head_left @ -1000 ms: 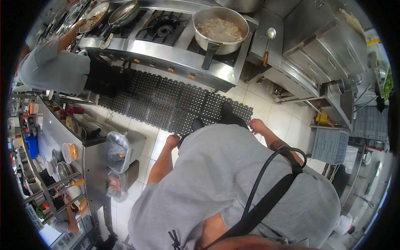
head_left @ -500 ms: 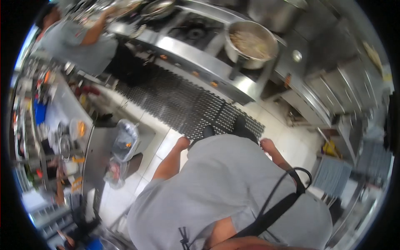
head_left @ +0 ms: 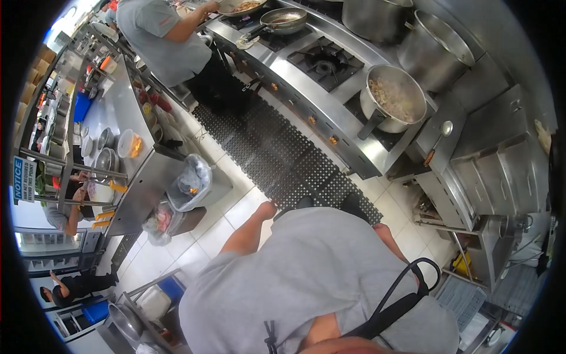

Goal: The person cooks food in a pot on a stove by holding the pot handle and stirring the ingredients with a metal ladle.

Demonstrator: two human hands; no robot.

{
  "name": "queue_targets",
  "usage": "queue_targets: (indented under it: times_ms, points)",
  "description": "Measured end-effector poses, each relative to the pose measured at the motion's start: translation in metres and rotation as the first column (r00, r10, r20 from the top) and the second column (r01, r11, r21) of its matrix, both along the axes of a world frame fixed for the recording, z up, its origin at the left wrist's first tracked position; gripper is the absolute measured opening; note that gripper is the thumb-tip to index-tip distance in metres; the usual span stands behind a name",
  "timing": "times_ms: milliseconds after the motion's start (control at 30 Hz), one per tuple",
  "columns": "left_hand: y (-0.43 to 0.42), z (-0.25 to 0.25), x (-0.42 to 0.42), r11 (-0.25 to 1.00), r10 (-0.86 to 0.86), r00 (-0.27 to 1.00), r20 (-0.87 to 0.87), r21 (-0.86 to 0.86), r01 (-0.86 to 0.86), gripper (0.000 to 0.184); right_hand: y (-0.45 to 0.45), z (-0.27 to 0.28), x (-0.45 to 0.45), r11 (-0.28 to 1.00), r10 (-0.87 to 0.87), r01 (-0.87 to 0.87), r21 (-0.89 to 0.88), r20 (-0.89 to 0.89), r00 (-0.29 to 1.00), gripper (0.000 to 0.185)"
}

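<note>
Head view, looking down past the wearer's gray shirt [head_left: 318, 265] onto a kitchen aisle. The left hand [head_left: 265, 210] hangs at the near edge of a black perforated mat [head_left: 277, 159], above the pale floor tiles [head_left: 236, 219]; its fingers are not distinct, so whether it is wide, narrow or holding something cannot be told. The right hand [head_left: 382, 232] lies beside the shirt, just off the mat's right end and partly hidden by the fabric; its state likewise cannot be told. The mat runs diagonally along the front of a steel stove [head_left: 253, 66], and black shoes [head_left: 354, 205] stand at its near end. At the stove's near end sits a pot [head_left: 394, 126] of chopped food [head_left: 394, 97], its dark handle [head_left: 370, 125] pointing toward the aisle. Beyond it is a tall pot [head_left: 433, 53]; left of it, a bare burner [head_left: 325, 65] and a frying pan [head_left: 283, 22]. A spoon [head_left: 438, 143] rests on the steel surface to the right. Upper left, a co-worker [head_left: 159, 35] grips a pan of food [head_left: 242, 7]. Lower left, a lined bin [head_left: 217, 192] stands beside a steel counter [head_left: 135, 112].
</note>
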State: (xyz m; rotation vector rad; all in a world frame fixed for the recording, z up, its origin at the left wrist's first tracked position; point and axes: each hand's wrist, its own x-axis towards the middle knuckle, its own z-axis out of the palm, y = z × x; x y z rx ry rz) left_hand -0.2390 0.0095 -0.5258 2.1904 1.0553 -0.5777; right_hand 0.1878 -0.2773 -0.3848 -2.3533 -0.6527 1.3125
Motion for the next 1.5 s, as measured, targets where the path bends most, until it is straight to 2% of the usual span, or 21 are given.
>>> queue_targets:
  times_ms: [133, 267, 300, 400, 467, 500, 533, 633, 700, 800, 867, 933, 1000, 1067, 1233, 1300, 1333, 1400, 1433, 1467, 1500]
  points:
    - [-0.011, 0.005, -0.015, 0.945, -0.300, 0.952, 0.064, 0.158, 0.287, 0.016, 0.013, 0.016, -0.001, 0.997, 0.072, -0.072, -0.004, 0.065, 0.995, 0.018]
    - [-0.021, 0.017, -0.021, 0.910, -0.398, 0.908, 0.128, 0.184, 0.373, 0.021, 0.024, 0.024, -0.001, 0.977, 0.211, -0.206, -0.050, 0.109, 0.971, 0.020]
    - [-0.024, 0.028, -0.017, 0.936, -0.333, 0.939, 0.090, 0.154, 0.317, 0.021, 0.020, 0.013, 0.005, 0.960, 0.279, -0.272, -0.071, 0.114, 0.953, 0.021]
    - [-0.026, 0.027, -0.014, 0.956, -0.288, 0.956, 0.047, 0.078, 0.284, 0.024, 0.011, -0.009, 0.011, 0.995, 0.036, -0.031, -0.091, 0.044, 0.998, 0.019]
    - [-0.022, 0.009, -0.022, 0.974, -0.216, 0.958, 0.189, 0.105, 0.199, 0.024, 0.007, -0.017, 0.014, 0.997, 0.060, -0.060, -0.046, 0.005, 0.998, 0.019]
    - [-0.025, 0.035, -0.010, 1.000, -0.001, 0.995, 0.103, -0.013, 0.003, 0.023, 0.006, -0.019, 0.014, 0.999, 0.031, -0.031, -0.038, 0.005, 1.000, 0.019]
    - [-0.023, 0.034, -0.009, 0.999, 0.008, 0.994, 0.109, -0.044, -0.003, 0.021, 0.005, -0.019, 0.014, 0.998, 0.052, -0.052, -0.041, 0.016, 0.999, 0.019]
    - [-0.018, 0.028, -0.006, 0.991, -0.135, 0.986, 0.099, 0.016, 0.134, 0.021, -0.003, -0.019, 0.016, 0.993, 0.113, -0.112, -0.044, 0.036, 0.993, 0.020]
    - [-0.011, 0.021, -0.002, 0.942, -0.327, 0.944, 0.036, 0.100, 0.322, 0.020, -0.013, -0.031, 0.021, 0.987, 0.159, -0.158, -0.044, 0.043, 0.986, 0.021]
    - [-0.002, 0.033, 0.009, 0.885, -0.449, 0.894, 0.010, 0.142, 0.443, 0.019, -0.029, -0.047, 0.022, 0.933, 0.349, -0.360, 0.023, 0.193, 0.917, 0.022]
    - [0.005, 0.018, 0.013, 0.906, -0.412, 0.911, 0.010, 0.108, 0.408, 0.019, -0.020, -0.005, 0.008, 0.991, -0.045, 0.040, -0.125, -0.033, 0.998, 0.023]
    - [0.008, 0.011, 0.018, 0.928, -0.368, 0.930, 0.008, 0.071, 0.367, 0.020, -0.032, -0.018, 0.011, 0.992, 0.060, -0.059, -0.110, 0.002, 0.998, 0.022]
    - [0.012, 0.008, 0.024, 0.994, -0.102, 0.994, 0.050, -0.032, 0.103, 0.022, -0.036, -0.017, 0.010, 0.981, 0.170, -0.165, -0.099, 0.037, 0.985, 0.022]
    - [0.011, 0.003, 0.025, 0.998, -0.055, 0.995, 0.085, -0.033, 0.058, 0.023, -0.024, 0.019, -0.003, 0.977, -0.161, 0.148, -0.153, -0.077, 0.984, 0.021]
    - [0.006, 0.014, 0.026, 0.999, 0.005, 0.994, 0.108, -0.053, 0.001, 0.026, -0.026, 0.003, -0.001, 0.990, -0.093, 0.089, -0.109, -0.039, 0.995, 0.019]
    - [0.002, 0.027, 0.024, 0.985, 0.055, 0.994, 0.100, -0.169, -0.037, 0.024, -0.033, -0.027, 0.008, 0.993, -0.049, 0.045, -0.106, -0.031, 0.998, 0.020]
    - [0.001, 0.026, 0.020, 0.985, 0.056, 0.994, 0.096, -0.168, -0.039, 0.024, -0.047, -0.073, 0.022, 0.979, 0.206, -0.205, -0.024, 0.085, 0.975, 0.020]
    - [-0.003, 0.019, 0.010, 0.983, 0.074, 0.984, 0.164, -0.181, -0.044, 0.021, -0.047, -0.086, 0.025, 0.893, 0.434, -0.449, 0.029, 0.215, 0.875, 0.020]
    - [-0.003, 0.023, 0.009, 0.983, 0.075, 0.984, 0.161, -0.180, -0.046, 0.021, -0.033, -0.063, 0.020, 0.949, 0.313, -0.314, -0.011, 0.136, 0.940, 0.019]
    - [-0.003, 0.031, 0.009, 0.992, -0.091, 0.988, 0.125, -0.074, 0.101, 0.020, -0.025, -0.050, 0.016, 0.983, 0.179, -0.175, -0.063, 0.063, 0.982, 0.019]
    - [-0.004, 0.036, 0.009, 0.968, -0.252, 0.965, 0.072, 0.025, 0.250, 0.019, -0.027, -0.060, 0.019, 0.982, 0.179, -0.175, -0.063, 0.059, 0.982, 0.019]
